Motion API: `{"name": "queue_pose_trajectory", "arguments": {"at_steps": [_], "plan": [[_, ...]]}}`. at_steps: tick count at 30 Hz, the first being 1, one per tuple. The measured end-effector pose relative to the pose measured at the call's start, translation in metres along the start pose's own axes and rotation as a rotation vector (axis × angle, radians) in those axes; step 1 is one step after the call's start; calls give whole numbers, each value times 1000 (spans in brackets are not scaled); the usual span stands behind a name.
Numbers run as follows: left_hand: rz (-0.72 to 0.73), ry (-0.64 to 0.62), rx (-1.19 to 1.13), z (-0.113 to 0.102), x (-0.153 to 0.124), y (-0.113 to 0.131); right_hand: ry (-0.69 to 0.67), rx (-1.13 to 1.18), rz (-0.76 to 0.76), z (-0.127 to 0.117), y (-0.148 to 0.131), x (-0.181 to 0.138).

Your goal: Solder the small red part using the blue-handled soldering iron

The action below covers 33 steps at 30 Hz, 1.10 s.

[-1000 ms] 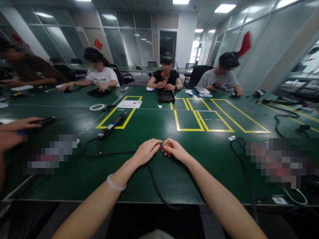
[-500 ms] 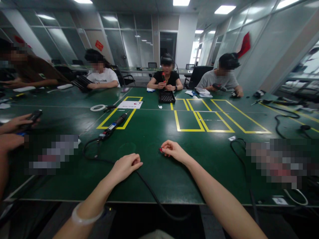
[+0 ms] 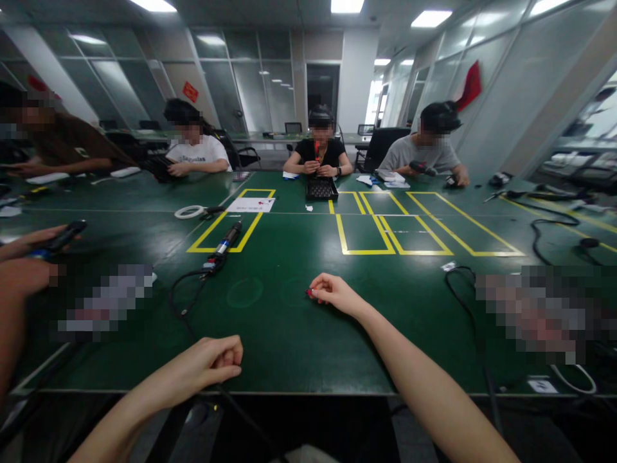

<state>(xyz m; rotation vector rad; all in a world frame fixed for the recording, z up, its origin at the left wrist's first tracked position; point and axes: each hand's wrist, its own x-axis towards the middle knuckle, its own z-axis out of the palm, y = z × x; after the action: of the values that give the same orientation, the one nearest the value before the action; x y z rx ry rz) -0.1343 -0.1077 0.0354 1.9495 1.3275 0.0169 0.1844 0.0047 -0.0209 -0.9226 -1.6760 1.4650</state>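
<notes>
While right hand point(image 3: 337, 292) pinches red part point(image 3: 309, 293), left hand point(image 3: 212, 363) grips black cable point(image 3: 245, 418)

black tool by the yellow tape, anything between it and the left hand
Nothing blocks it. Between the left hand, closed on the cable, and the black tool lies only that cable's loop on the green table. The right hand holds a red piece.

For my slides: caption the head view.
Left hand grips a black cable at the edge of the green table; right hand pinches a small red part.
</notes>
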Motion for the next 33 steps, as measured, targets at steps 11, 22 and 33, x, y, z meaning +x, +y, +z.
{"name": "queue_pose_trajectory", "arguments": {"at_steps": [11, 22, 33], "plan": [[-202, 734, 396, -104, 66, -90, 0, 12, 32, 1, -5, -2], [-482, 595, 463, -124, 127, -104, 3, -5, 39, 3, -5, 1], [-300, 600, 521, -59, 130, -17, 109, -161, -39, 2, 3, 5]]}}
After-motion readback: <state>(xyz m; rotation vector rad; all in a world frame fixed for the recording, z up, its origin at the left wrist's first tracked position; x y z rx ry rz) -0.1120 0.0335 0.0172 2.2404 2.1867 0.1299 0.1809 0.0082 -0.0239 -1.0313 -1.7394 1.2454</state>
